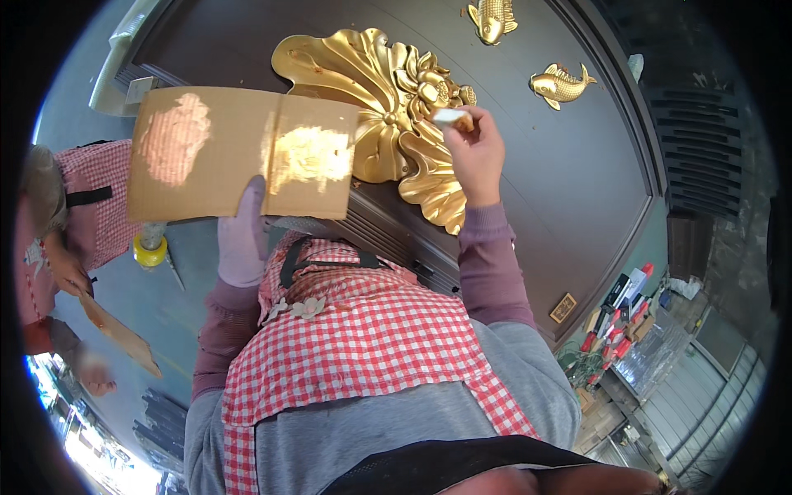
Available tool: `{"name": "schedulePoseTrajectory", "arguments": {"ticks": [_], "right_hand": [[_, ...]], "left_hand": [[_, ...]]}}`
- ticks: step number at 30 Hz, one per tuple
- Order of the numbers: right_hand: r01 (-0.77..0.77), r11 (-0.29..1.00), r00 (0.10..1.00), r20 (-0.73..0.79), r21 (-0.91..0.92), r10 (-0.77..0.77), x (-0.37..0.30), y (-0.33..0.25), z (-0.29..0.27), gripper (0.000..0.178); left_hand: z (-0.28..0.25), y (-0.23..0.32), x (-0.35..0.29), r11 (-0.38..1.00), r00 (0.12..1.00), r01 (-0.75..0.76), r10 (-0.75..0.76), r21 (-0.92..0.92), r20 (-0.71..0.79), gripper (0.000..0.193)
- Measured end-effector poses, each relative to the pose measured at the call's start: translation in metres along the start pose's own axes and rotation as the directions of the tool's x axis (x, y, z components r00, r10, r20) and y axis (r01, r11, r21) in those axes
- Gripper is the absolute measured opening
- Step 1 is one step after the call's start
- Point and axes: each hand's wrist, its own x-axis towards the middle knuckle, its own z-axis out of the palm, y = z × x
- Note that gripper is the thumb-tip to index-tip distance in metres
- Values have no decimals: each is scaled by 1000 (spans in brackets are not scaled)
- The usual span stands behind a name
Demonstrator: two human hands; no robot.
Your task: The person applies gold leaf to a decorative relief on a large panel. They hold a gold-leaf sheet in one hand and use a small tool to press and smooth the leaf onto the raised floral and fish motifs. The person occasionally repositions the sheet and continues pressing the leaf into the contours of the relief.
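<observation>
My left hand [242,242], in a pale lilac glove, grips a piece of cardboard [233,153] by its near edge, thumb on top. The cardboard carries a copper-coloured paint patch on its left and a bright gold paint patch on its right. Bare fingers of my right hand [478,161] pinch a small white pad [452,118] with a gold-brown stain. The pad is by the flower of a gold lotus relief [379,107] on a dark brown panel [569,198]. Part of the relief's leaf lies hidden behind the cardboard.
Two gold fish reliefs [563,85] sit on the panel's far right part. At the left, another person in a checked apron [97,194] holds a brown flat piece [120,332]. Tools and boxes [620,309] crowd the floor beyond the panel's right edge. Yellow tape [150,250] stands lower left.
</observation>
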Motion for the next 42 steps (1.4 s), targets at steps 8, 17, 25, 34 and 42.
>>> {"name": "schedulePoseTrajectory", "arguments": {"ticks": [8, 17, 25, 34, 42], "right_hand": [[243, 882, 960, -31, -404, -278, 73, 39, 23, 29], [470, 518, 873, 462, -715, -154, 135, 19, 43, 15], [510, 455, 828, 560, -730, -28, 148, 10, 47, 13], [323, 713, 931, 344, -623, -121, 155, 13, 22, 21], [376, 745, 884, 454, -552, -110, 127, 15, 24, 27]], "left_hand": [[-23, 2, -11, 862, 970, -199, 242, 466, -33, 57], [-22, -2, -18, 929, 988, -101, 136, 355, -73, 55], [-19, 6, -17, 969, 994, -57, 77, 242, -73, 52], [-21, 9, -19, 987, 999, 11, -4, 158, -44, 53], [-18, 2, -12, 934, 973, -180, 216, 308, -87, 55]]}}
